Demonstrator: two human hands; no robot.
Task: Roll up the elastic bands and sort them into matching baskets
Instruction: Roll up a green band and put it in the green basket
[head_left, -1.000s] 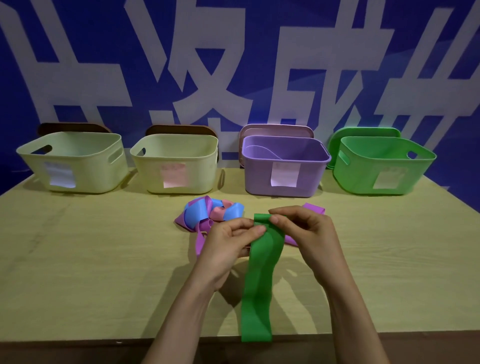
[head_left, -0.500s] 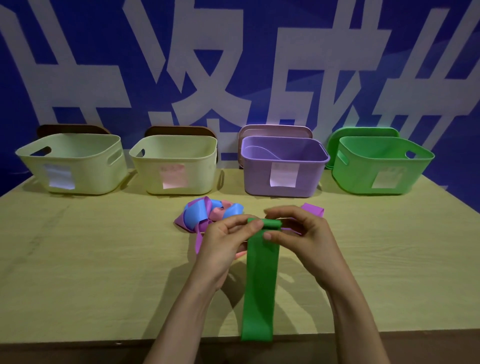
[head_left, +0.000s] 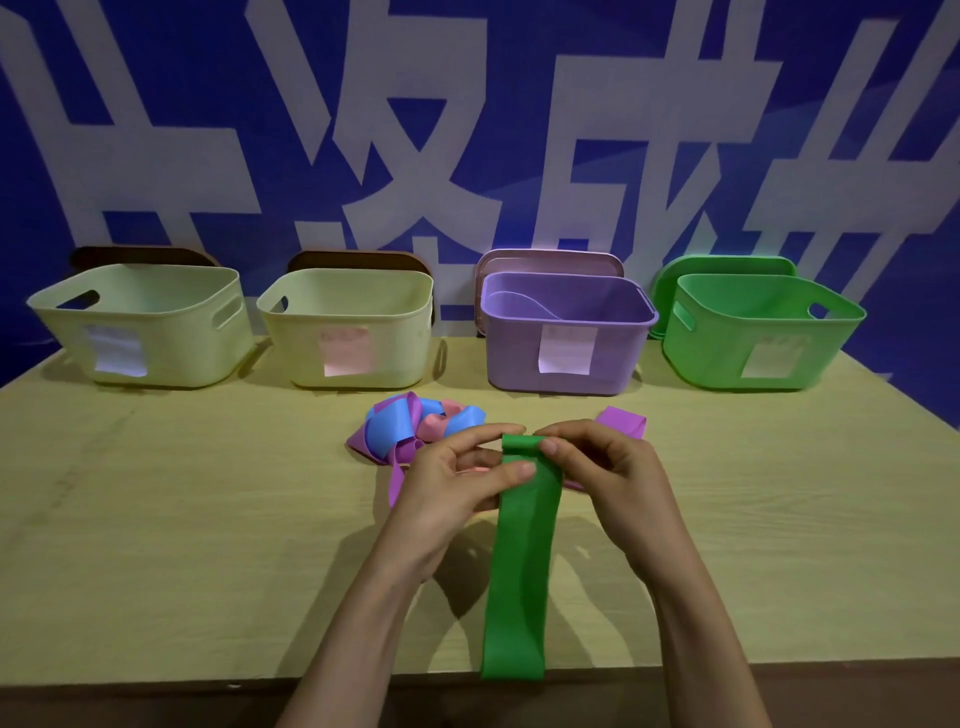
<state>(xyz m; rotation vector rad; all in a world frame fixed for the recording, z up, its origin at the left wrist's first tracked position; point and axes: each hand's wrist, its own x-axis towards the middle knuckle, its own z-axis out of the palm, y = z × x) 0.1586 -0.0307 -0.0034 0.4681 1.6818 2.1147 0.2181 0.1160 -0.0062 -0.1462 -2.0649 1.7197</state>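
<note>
A green elastic band (head_left: 522, 561) hangs from my two hands down to the table's front edge, its top end curled into a small roll. My left hand (head_left: 457, 483) pinches the roll's left side and my right hand (head_left: 608, 467) pinches its right side. Behind my hands lies a tangle of purple, blue and pink bands (head_left: 410, 426), with a purple band end (head_left: 621, 420) showing to the right. Along the back stand two cream baskets (head_left: 150, 332) (head_left: 358, 332), a purple basket (head_left: 566, 338) and a green basket (head_left: 758, 332), each with a paper label.
The wooden table (head_left: 182, 519) ends just below my wrists. Lids lean against the blue wall behind the baskets. Something pale lies inside the purple basket.
The top end of the green band has been folded over and rolled into a small coil between my fingers. Its lower end has risen a little.
</note>
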